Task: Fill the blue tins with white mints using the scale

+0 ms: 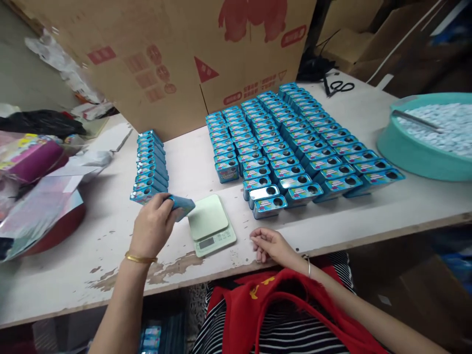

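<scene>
My left hand [153, 223] grips a small blue box [181, 207], tilted, just left of a pale green digital scale [209, 219]. Beside that hand stands a single row of similar blue boxes [151, 164] running toward the back. My right hand [271, 244] rests near the table's front edge with its fingers curled together; whether anything is in them is hidden. Several packed rows of blue boxes [295, 142], with dark round openings on top, stand beyond the right hand. Nothing but the pale plate shows on the scale.
A large cardboard carton [177, 59] stands behind the boxes. On the right, a turquoise basin [416, 160] holds many small pale pieces and a metal tool. Black scissors [339, 87] lie at the back. A red bowl [62, 226] with flat printed packaging sits at left.
</scene>
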`<control>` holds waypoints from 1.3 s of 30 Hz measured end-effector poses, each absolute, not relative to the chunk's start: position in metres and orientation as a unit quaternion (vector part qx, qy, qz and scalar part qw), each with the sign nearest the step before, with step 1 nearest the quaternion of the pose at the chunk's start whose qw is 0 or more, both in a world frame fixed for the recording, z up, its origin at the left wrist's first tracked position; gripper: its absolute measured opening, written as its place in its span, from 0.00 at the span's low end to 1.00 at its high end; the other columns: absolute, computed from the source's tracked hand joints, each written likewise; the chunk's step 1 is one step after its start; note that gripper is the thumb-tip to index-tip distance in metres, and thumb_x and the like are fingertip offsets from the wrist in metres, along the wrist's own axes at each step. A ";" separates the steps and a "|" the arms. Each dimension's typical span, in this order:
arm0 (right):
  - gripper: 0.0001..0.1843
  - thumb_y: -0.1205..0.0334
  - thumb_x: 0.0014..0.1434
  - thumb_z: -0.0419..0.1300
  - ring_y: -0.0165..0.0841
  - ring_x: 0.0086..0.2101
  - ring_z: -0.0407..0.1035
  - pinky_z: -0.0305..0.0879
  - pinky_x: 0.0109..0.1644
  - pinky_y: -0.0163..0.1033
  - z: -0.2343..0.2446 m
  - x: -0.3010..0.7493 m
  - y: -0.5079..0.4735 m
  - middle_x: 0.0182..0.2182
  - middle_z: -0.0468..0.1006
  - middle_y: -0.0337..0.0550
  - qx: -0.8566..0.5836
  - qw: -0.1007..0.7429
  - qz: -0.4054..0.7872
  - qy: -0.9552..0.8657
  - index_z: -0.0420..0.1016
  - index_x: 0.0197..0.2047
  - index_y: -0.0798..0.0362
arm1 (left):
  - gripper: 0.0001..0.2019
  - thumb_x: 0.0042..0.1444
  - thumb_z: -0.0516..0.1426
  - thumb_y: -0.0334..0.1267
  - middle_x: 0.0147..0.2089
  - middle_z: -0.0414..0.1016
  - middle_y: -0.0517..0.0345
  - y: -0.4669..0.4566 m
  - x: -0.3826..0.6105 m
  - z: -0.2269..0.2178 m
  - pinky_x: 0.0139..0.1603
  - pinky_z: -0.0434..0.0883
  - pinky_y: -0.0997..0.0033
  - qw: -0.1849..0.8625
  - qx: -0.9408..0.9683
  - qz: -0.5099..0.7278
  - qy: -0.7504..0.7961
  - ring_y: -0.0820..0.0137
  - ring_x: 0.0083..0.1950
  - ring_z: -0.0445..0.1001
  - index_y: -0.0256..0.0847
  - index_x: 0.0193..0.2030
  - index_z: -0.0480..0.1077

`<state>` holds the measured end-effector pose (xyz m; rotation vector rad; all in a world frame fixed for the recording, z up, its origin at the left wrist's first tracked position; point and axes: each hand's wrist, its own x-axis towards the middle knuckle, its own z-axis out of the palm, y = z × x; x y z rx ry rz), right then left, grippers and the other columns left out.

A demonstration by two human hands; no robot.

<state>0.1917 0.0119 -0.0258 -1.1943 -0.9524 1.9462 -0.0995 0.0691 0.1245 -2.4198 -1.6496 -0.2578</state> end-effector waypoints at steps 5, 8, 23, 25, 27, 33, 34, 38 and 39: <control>0.26 0.41 0.47 0.63 0.26 0.16 0.68 0.60 0.17 0.29 -0.027 0.192 0.012 0.20 0.69 0.31 -0.447 0.338 0.743 -0.367 0.63 0.35 0.55 | 0.10 0.61 0.50 0.42 0.45 0.69 0.50 0.080 -0.047 0.122 0.39 0.69 0.63 0.041 -0.870 -0.002 -0.491 0.64 0.40 0.70 0.40 0.34 0.66; 0.25 0.41 0.48 0.62 0.26 0.16 0.67 0.60 0.17 0.29 -0.029 0.192 0.012 0.20 0.69 0.31 -0.444 0.351 0.737 -0.370 0.64 0.35 0.55 | 0.07 0.59 0.53 0.40 0.43 0.70 0.51 0.089 -0.039 0.114 0.39 0.69 0.62 0.028 -0.874 0.050 -0.483 0.62 0.40 0.71 0.40 0.33 0.67; 0.23 0.47 0.47 0.65 0.31 0.28 0.74 0.70 0.33 0.37 -0.028 0.205 0.007 0.26 0.78 0.42 -0.462 0.344 0.735 -0.358 0.68 0.40 0.55 | 0.15 0.58 0.55 0.49 0.41 0.73 0.53 0.009 -0.121 0.066 0.47 0.71 0.64 -0.060 -0.665 -0.266 -0.695 0.67 0.42 0.73 0.40 0.44 0.67; 0.24 0.46 0.46 0.66 0.33 0.28 0.75 0.70 0.31 0.37 -0.028 0.203 0.006 0.26 0.77 0.40 -0.470 0.349 0.735 -0.342 0.67 0.38 0.54 | 0.17 0.57 0.55 0.49 0.41 0.74 0.53 -0.003 -0.123 0.048 0.47 0.71 0.63 -0.090 -0.646 -0.269 -0.709 0.67 0.42 0.74 0.39 0.46 0.67; 0.23 0.44 0.47 0.65 0.32 0.27 0.74 0.68 0.28 0.35 -0.021 0.200 0.007 0.26 0.76 0.40 -0.482 0.344 0.728 -0.345 0.65 0.34 0.54 | 0.18 0.57 0.55 0.49 0.41 0.74 0.52 -0.011 -0.123 0.037 0.47 0.71 0.62 -0.104 -0.633 -0.277 -0.715 0.66 0.42 0.74 0.39 0.48 0.67; 0.13 0.51 0.58 0.59 0.29 0.31 0.68 0.63 0.34 0.35 0.049 0.170 0.040 0.29 0.73 0.40 -0.458 0.437 0.529 -0.565 0.70 0.32 0.53 | 0.15 0.59 0.54 0.45 0.41 0.74 0.53 -0.011 -0.108 0.038 0.48 0.71 0.63 -0.089 -0.630 -0.321 -0.702 0.68 0.42 0.73 0.39 0.49 0.67; 0.12 0.52 0.59 0.59 0.30 0.33 0.67 0.63 0.37 0.36 0.061 0.161 0.050 0.31 0.73 0.40 -0.444 0.462 0.472 -0.605 0.70 0.31 0.53 | 0.14 0.59 0.54 0.44 0.41 0.73 0.53 -0.009 -0.104 0.042 0.48 0.70 0.63 -0.077 -0.637 -0.331 -0.692 0.68 0.42 0.73 0.39 0.49 0.67; 0.10 0.55 0.60 0.59 0.33 0.40 0.65 0.60 0.48 0.41 0.081 0.125 0.087 0.34 0.72 0.40 -0.401 0.480 0.330 -0.707 0.71 0.31 0.52 | 0.13 0.60 0.53 0.40 0.47 0.71 0.50 -0.001 -0.084 0.057 0.53 0.69 0.60 -0.007 -0.675 -0.358 -0.645 0.65 0.50 0.70 0.41 0.51 0.66; 0.10 0.55 0.60 0.58 0.33 0.41 0.65 0.59 0.50 0.42 0.080 0.118 0.093 0.34 0.72 0.41 -0.398 0.470 0.315 -0.722 0.72 0.32 0.52 | 0.15 0.60 0.53 0.40 0.50 0.70 0.48 0.001 -0.080 0.059 0.54 0.68 0.58 0.010 -0.684 -0.355 -0.637 0.64 0.53 0.69 0.42 0.53 0.65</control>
